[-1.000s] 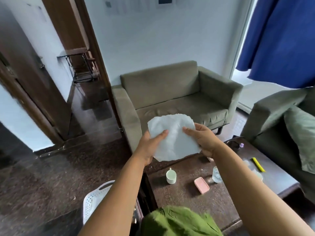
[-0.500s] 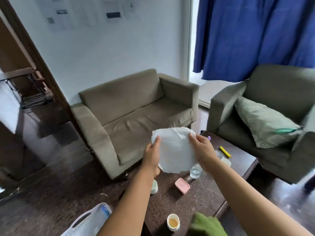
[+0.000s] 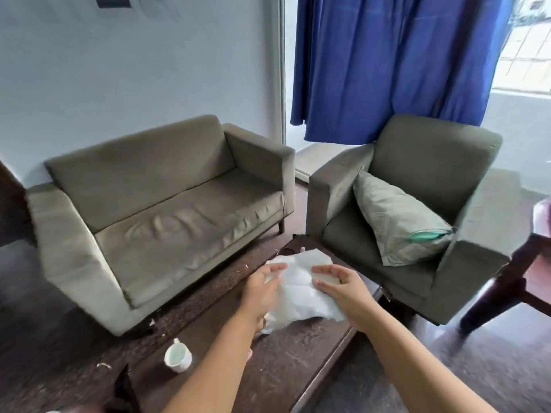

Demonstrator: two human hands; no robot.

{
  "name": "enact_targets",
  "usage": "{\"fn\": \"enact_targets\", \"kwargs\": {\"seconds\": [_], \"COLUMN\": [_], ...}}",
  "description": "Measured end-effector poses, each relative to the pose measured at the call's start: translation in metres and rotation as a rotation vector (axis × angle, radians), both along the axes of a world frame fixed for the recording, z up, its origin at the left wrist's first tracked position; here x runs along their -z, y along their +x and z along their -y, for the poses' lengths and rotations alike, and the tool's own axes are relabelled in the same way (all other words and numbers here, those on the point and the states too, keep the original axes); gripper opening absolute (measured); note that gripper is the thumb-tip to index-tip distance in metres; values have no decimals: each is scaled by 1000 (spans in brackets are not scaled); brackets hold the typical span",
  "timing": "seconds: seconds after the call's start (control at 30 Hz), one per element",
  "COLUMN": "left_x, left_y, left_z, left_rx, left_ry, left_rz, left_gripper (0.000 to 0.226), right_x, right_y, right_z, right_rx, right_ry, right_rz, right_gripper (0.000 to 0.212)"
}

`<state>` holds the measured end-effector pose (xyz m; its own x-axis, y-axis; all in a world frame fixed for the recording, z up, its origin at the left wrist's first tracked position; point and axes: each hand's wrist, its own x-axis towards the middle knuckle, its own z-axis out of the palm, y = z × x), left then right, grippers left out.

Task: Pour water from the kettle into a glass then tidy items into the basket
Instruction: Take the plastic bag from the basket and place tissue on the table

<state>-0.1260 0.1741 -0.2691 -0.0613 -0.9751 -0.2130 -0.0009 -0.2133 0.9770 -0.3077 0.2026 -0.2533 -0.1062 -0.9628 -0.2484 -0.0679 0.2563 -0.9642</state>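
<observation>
A white paper sheet with torn edges [image 3: 301, 293] hangs low over the dark wooden coffee table [image 3: 286, 365]. My left hand [image 3: 262, 289] grips its left edge and my right hand [image 3: 340, 286] grips its right edge. The sheet hides whatever stands on the table behind it. A small white cup [image 3: 178, 356] stands on the table near its left edge, apart from both hands. No kettle, glass or basket shows in this view.
A green two-seat sofa [image 3: 161, 222] stands behind the table on the left. A green armchair [image 3: 417, 204] with a cushion [image 3: 399, 222] is on the right. A blue curtain [image 3: 402, 64] hangs behind. A dark wooden chair leg [image 3: 504, 281] is at far right.
The view has swung right and down. Both hands have lowered the paper sheet from chest height toward the table. The basket, pink box and glass have gone out of sight.
</observation>
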Motion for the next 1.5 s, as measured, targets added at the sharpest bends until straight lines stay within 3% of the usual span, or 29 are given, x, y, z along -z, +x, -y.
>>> {"fn": "enact_targets", "kwargs": {"seconds": [0.07,0.2,0.33,0.43,0.5,0.6,0.73,0.83,0.9,0.97,1.03,1.13,1.2,1.3,1.37,1.43,1.5], "left_x": [15,36,52,56,67,85,114,125,127,140,161,188,199,218,233,249,261], "left_y": [-24,-56,-70,-81,-85,-88,-92,-92,-93,-92,-88,-83,-87,-92,-93,-90,-87], "left_z": [10,21,38,58,78,110,158,200,232,268,298,324,336,348,354,358,362], "left_rx": [68,166,144,84,31,-47,-9,48,83,109,73,-56,-152,-336,-405,-416,-416], "left_ry": [74,184,206,168,152,144,206,257,167,110,148,201,188,181,173,174,186], "left_rz": [-27,-34,-74,-81,-80,-79,143,577,775,789,625,510,404,207,135,96,75], "left_gripper": [30,63,68,65,68,75,96,136,142,127,94,55,35,28,28,28,30], "right_x": [11,28,47,68,82,88,107,115,119,126,138,165,189,227,252,276,296], "right_y": [-35,-85,-104,-108,-110,-107,-101,-98,-95,-88,-80,-75,-75,-74,-70,-67,-63], "right_z": [10,34,66,102,131,168,225,274,305,334,360,400,420,434,434,434,437], "right_rx": [-22,-93,-132,-101,-75,-161,-263,-404,-589,-786,-895,-828,-684,-391,-334,-400,-402], "right_ry": [56,132,201,233,349,518,418,281,153,41,-56,-154,-88,132,288,321,304], "right_rz": [-8,17,87,15,133,308,-95,-440,-683,-797,-861,-883,-726,-133,207,232,100], "right_gripper": [27,30,34,69,88,43,15,13,13,7,5,28,49,50,48,45,41]}}
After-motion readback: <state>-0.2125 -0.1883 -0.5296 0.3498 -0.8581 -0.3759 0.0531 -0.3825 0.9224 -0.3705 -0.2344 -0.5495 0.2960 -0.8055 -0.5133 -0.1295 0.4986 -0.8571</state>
